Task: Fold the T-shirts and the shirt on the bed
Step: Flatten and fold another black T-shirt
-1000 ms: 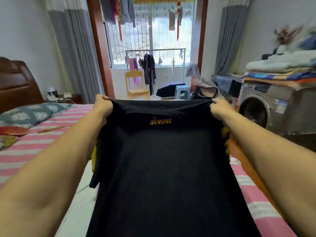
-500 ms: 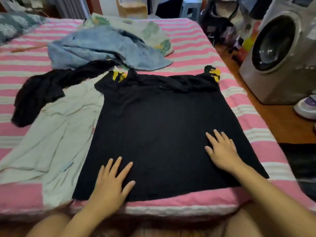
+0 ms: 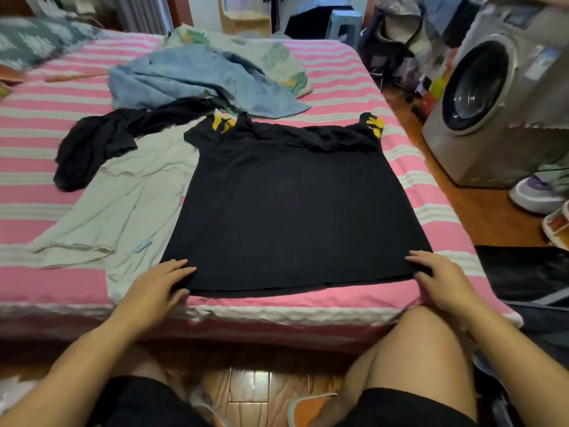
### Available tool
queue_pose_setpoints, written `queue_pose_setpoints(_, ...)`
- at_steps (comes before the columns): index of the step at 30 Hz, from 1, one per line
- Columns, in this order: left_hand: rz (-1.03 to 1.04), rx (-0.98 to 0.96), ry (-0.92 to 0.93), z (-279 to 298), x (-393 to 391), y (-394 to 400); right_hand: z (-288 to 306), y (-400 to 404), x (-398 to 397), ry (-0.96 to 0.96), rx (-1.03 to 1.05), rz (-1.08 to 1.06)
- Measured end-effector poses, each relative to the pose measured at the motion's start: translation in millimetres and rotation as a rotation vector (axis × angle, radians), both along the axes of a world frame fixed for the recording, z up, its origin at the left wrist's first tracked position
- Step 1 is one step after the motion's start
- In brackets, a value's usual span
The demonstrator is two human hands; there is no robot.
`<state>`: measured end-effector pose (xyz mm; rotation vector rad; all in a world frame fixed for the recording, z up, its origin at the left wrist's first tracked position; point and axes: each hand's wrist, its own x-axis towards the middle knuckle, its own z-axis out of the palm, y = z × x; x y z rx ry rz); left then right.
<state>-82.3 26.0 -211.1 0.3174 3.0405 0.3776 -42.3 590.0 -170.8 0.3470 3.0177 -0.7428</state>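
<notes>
Black T-shirt [image 3: 286, 204]: spread flat, centre of frame, on the pink-striped bed [image 3: 425, 192], hem at the near edge. Collar end bunched, yellow-printed sleeves crumpled under.
Left hand [image 3: 157, 285]: at lower-left hem corner, fingers lightly curved over the cloth; whether pressing or pinching, cannot tell.
Right hand [image 3: 437, 278]: same at lower-right corner.
Risks: folding now would likely trap the bunched collar wrinkles; the left edge overlaps the pale garment [image 3: 123, 204], which may drag along; hem could slip off the mattress edge.
</notes>
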Motion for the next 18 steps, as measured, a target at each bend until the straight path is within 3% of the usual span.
queue_pose_setpoints(3, 0.100, 0.075, 0.108, -4, 0, -12, -8, 0, 2, 0.086, 0.051, -0.160)
queue_pose_setpoints(5, 0.270, 0.161, 0.135, 0, 1, -14, -10, -1, 1, 0.101, 0.047, -0.310)
queue_pose_setpoints(8, 0.480, 0.253, 0.035, 8, -1, -6, -2, -9, -5, 0.078, -0.064, -0.515)
queue_pose_setpoints(11, 0.474, 0.189, -0.042, 9, 2, 0, 6, -16, -8, 0.043, -0.084, -0.566)
queue_pose_setpoints(15, 0.546, 0.332, 0.029, 13, 8, -3, 12, -9, 7, 0.336, -0.116, -0.702)
queue_pose_setpoints(18, 0.622, 0.399, 0.029, 15, 9, -6, 3, -4, 11, 0.416, -0.259, -0.884)
